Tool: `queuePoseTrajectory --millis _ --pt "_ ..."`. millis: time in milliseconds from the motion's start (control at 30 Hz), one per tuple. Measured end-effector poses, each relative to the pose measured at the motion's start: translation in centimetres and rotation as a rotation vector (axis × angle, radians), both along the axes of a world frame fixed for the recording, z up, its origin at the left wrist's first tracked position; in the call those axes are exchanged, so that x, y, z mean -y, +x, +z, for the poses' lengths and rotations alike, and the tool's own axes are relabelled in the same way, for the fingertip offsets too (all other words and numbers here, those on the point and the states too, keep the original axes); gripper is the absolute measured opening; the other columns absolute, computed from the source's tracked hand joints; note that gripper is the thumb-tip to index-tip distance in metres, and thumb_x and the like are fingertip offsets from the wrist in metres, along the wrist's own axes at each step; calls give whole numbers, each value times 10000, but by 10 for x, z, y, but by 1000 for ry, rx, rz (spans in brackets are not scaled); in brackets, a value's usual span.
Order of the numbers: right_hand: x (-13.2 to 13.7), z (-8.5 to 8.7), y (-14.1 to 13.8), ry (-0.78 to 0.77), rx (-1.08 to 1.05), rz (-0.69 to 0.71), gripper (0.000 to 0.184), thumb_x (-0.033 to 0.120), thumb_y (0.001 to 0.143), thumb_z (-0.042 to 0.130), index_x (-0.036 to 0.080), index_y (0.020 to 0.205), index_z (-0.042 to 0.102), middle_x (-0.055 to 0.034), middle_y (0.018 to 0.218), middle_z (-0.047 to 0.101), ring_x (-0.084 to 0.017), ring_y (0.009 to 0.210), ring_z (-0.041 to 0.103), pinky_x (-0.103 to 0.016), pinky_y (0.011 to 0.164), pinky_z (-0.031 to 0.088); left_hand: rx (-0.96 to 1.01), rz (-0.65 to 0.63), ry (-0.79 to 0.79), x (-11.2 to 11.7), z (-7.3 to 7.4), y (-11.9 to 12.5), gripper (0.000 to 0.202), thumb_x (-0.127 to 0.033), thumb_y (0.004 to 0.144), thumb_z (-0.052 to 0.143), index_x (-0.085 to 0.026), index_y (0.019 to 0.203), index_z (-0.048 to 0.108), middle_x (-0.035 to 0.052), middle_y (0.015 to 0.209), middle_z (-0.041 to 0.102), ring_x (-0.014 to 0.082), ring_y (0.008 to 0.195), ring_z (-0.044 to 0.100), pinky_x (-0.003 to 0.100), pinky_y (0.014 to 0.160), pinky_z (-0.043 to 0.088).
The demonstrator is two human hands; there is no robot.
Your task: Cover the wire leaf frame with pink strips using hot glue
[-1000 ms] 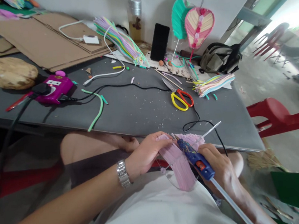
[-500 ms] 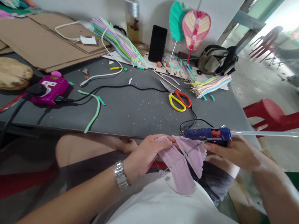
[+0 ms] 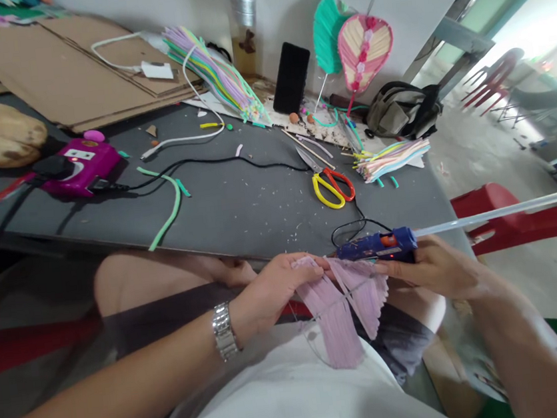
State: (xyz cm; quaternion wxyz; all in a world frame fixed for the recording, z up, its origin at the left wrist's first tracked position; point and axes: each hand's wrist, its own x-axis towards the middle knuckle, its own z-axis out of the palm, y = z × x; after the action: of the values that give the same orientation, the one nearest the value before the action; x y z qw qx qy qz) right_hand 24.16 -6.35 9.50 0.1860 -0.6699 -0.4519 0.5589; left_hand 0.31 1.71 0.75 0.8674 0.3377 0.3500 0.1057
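Note:
My left hand [image 3: 280,289], with a metal watch on its wrist, pinches the upper edge of a pleated lilac piece [image 3: 336,323] made of pipe-cleaner-like strips on a thin wire frame. The piece hangs over my lap in two panels. A blue glue gun [image 3: 378,246] is in my right hand [image 3: 431,269], its nozzle end pointing left toward my left fingertips. A long clear glue stick [image 3: 500,212] sticks out of its back. My right fingers also lie by the right panel's upper edge; whether they press on it I cannot tell.
On the grey table [image 3: 257,201] lie scissors [image 3: 332,186], pipe-cleaner bundles [image 3: 218,78], a magenta power adapter [image 3: 83,165] and cardboard [image 3: 76,71]. A phone [image 3: 292,78] and two leaf-shaped fans [image 3: 366,51] lean at the back. The gun's black cord [image 3: 356,230] loops at the front.
The glue gun has shifted slightly left, and its back end with the glue stick has tilted up. My left hand keeps its hold on the lilac piece. The view has shifted slightly.

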Motion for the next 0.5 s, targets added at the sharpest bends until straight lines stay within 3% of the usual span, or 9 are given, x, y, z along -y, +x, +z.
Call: queuePoseTrajectory --millis 133,500 --pt "2 -3 5 18 52 47 478 547 849 735 173 1145 768 -68 935 762 -265 894 698 -402 835 610 -28 -3 7 1 3 1 249 -295 727 752 -146 926 766 56 829 732 139 676 609 245 609 457" --pt "3 -3 7 38 91 57 494 602 823 723 196 1096 788 -57 913 767 -268 890 710 -393 801 608 -12 -24 34 2 2 3 238 -310 710 751 -139 874 761 70 833 734 147 696 617 255 658 457"
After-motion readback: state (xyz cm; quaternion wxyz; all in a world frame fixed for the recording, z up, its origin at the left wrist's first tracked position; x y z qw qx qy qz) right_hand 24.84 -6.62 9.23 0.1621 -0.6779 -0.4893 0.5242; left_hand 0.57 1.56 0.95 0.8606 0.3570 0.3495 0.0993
